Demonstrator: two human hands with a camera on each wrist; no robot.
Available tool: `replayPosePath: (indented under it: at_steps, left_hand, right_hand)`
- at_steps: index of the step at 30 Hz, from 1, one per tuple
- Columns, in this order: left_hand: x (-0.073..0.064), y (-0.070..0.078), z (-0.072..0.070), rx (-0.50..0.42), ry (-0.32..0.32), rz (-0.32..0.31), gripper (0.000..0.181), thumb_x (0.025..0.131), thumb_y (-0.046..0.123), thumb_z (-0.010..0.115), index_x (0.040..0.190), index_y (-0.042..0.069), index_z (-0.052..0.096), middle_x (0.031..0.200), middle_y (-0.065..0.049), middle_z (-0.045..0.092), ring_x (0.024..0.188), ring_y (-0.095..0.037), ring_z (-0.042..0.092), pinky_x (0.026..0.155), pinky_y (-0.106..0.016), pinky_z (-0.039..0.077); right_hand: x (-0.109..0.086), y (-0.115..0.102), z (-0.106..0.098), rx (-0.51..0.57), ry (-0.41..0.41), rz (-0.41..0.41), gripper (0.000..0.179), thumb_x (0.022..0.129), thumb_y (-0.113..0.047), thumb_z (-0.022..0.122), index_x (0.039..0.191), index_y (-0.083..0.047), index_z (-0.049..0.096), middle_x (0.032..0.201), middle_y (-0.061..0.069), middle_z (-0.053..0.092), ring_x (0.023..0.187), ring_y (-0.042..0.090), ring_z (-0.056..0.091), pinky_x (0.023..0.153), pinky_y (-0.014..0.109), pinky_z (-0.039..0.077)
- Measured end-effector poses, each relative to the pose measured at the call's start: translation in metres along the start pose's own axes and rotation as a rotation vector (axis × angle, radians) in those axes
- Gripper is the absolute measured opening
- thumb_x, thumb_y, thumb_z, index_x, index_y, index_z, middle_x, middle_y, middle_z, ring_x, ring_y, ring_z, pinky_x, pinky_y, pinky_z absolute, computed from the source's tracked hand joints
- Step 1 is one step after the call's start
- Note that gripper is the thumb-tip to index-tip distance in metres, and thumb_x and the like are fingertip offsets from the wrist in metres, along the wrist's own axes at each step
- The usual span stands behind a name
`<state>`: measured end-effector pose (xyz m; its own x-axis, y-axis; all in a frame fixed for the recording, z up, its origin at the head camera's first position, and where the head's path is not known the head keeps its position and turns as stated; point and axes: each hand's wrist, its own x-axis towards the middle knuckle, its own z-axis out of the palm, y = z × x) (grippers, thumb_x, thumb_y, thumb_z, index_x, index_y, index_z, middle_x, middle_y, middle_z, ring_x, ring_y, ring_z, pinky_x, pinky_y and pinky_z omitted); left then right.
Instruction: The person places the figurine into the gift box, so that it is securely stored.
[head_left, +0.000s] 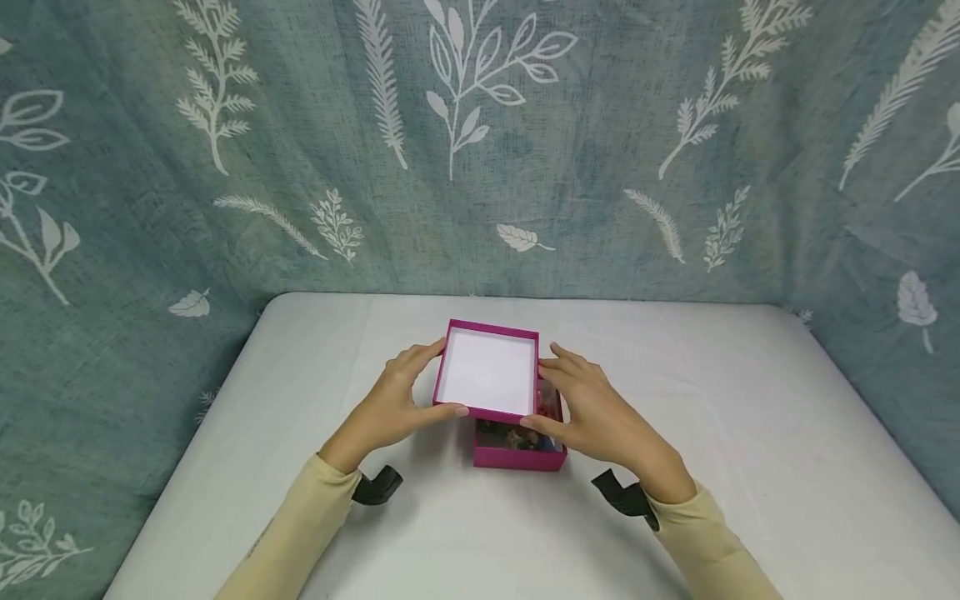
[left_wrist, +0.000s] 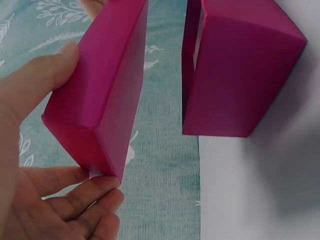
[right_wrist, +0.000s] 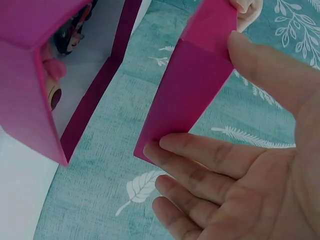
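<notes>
A square magenta box lid [head_left: 487, 371] is held up between both hands, its white inside facing the head camera. My left hand [head_left: 393, 408] grips its left side, thumb on the near edge and fingers at the far corner. Opposite it, my right hand [head_left: 596, 408] holds the right side, thumb at the near corner and fingers along the edge. Beneath the lid, the matching magenta box [head_left: 520, 458] stands uncovered on the table, partly hidden by the lid. Small colourful figures [right_wrist: 70, 35] show inside it in the right wrist view, with a round pink piece [right_wrist: 55, 69] among them.
A white-covered table [head_left: 720, 400] carries the box. Behind and beside it hangs a green-blue cloth [head_left: 585, 225] with white leaf prints. Black straps [head_left: 377, 486] stick out at both wrists below the sleeves.
</notes>
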<state>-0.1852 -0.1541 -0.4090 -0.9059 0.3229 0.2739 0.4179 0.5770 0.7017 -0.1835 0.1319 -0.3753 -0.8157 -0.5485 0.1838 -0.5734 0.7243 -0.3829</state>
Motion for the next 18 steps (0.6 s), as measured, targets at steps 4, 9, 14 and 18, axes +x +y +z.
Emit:
replayPosePath:
  at_steps: [4, 9, 14, 18]
  left_hand:
    - [0.0013, 0.0019, 0.0042, 0.001, -0.003, -0.005, 0.095, 0.074, 0.044, 0.084, 0.152, 0.014, 0.037, 0.140, -0.008, 0.053, 0.132, -0.031, 0.044, 0.108, -0.056, 0.038]
    - [0.0018, 0.0000, 0.0075, 0.018, 0.010, 0.020, 0.094, 0.075, 0.042, 0.084, 0.152, 0.012, 0.037, 0.136, -0.008, 0.054, 0.131, -0.028, 0.045, 0.109, -0.055, 0.035]
    - [-0.0001, 0.0005, 0.0077, 0.018, 0.013, 0.004, 0.095, 0.075, 0.043, 0.084, 0.152, 0.013, 0.036, 0.135, -0.009, 0.054, 0.129, -0.030, 0.045, 0.107, -0.055, 0.039]
    - [-0.0023, 0.0031, 0.0040, 0.007, 0.024, -0.022, 0.096, 0.074, 0.044, 0.084, 0.153, 0.016, 0.036, 0.136, -0.007, 0.053, 0.127, -0.032, 0.045, 0.104, -0.056, 0.042]
  right_hand:
    - [-0.0020, 0.0031, -0.0027, 0.001, 0.003, -0.003, 0.072, 0.081, -0.037, 0.080, 0.132, 0.007, 0.056, 0.140, 0.023, 0.053, 0.142, 0.042, 0.033, 0.113, 0.062, 0.027]
    - [-0.0019, 0.0038, -0.0020, -0.007, -0.005, -0.003, 0.072, 0.080, -0.037, 0.080, 0.132, 0.007, 0.056, 0.141, 0.023, 0.052, 0.141, 0.041, 0.034, 0.113, 0.062, 0.027]
    - [-0.0020, 0.0043, 0.0011, -0.007, 0.009, -0.006, 0.072, 0.080, -0.035, 0.081, 0.133, 0.008, 0.055, 0.141, 0.024, 0.052, 0.141, 0.042, 0.035, 0.112, 0.063, 0.028]
    - [-0.0025, 0.0036, 0.0029, 0.029, 0.036, -0.005, 0.071, 0.081, -0.031, 0.081, 0.134, 0.008, 0.054, 0.142, 0.024, 0.051, 0.138, 0.041, 0.039, 0.110, 0.062, 0.030]
